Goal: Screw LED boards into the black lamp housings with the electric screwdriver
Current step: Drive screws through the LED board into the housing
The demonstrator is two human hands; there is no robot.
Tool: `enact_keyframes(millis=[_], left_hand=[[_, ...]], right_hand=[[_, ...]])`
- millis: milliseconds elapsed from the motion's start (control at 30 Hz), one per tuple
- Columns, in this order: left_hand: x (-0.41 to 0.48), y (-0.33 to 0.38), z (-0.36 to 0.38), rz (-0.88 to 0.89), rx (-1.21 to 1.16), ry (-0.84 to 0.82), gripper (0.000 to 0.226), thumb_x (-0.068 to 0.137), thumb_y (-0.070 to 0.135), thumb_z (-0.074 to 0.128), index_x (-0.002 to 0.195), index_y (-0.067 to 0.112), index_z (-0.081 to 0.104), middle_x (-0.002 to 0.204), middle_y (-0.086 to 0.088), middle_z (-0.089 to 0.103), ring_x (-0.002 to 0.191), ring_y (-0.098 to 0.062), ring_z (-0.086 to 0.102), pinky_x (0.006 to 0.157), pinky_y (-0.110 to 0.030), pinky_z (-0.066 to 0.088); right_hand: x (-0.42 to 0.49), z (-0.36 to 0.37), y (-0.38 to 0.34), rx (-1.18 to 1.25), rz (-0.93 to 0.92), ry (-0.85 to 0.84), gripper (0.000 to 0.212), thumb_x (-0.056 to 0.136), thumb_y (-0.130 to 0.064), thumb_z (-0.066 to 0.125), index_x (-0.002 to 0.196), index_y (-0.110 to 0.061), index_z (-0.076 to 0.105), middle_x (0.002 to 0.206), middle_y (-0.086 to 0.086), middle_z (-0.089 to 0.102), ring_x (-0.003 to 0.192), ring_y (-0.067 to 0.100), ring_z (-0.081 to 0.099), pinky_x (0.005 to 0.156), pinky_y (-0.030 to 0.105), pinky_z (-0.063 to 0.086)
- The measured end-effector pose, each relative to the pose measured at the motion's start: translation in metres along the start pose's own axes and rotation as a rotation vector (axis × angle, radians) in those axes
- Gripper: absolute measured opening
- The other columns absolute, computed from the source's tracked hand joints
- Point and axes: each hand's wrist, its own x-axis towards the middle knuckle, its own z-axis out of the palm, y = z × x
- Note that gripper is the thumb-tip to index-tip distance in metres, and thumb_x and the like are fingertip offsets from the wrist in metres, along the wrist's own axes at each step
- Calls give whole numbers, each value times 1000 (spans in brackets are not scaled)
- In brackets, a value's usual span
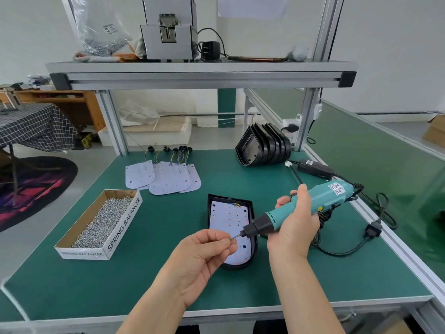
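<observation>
LED board (228, 218) seated in a black lamp housing (252, 208) lies flat on the green bench (154, 273), directly below a person's two hands. Fingers (222, 242) of the left hand (204, 254) are pinched narrow on a small screw (233, 239), which meets the bit at the tip of the electric screwdriver (301, 210). Right hand (296, 227) is wrapped around the teal body of the tool, which slants down and to the left over the board, its black nose just above the lower half of the housing. Its cord (349, 249) loops across the bench on the right side. Left of the hands, an open cardboard box (120, 227) printed SPRING BALANCER holds a heap of loose silver screws (103, 220). Further back, a fan of spare LED boards (166, 177) with wired leads lies flat, and a stack of empty black housings (265, 148) leans on edge beside the aluminium post at the right rear. An upper shelf (199, 71) carries a grey machine (168, 34) and a clear bag (103, 32)
</observation>
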Motion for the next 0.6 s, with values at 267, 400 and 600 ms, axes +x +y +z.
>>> enact_keyframes(millis=[267,400,600], left_hand=[[-4,-12,8,207,153,140,17,79,-13,70,74,3,71,84,-21,73,77,-26,75,65,-21,58],[-8,-32,21,386,209,272,25,82,-14,69,70,8,72,80,-15,75,76,-23,75,64,-16,54],[-8,-42,24,399,88,262,15,85,-12,67,79,1,70,78,-13,75,80,-23,75,66,-17,56]], right_hand=[[0,0,2,-15,-57,22,20,94,-34,64,87,-19,54,56,-6,58,53,9,55,50,18,47],[0,1,3,-7,-58,67,20,94,-33,63,85,-18,53,53,-9,57,50,7,54,47,15,44],[3,0,2,-8,-35,77,20,94,-31,63,85,-16,53,51,-8,55,48,7,53,47,15,44]])
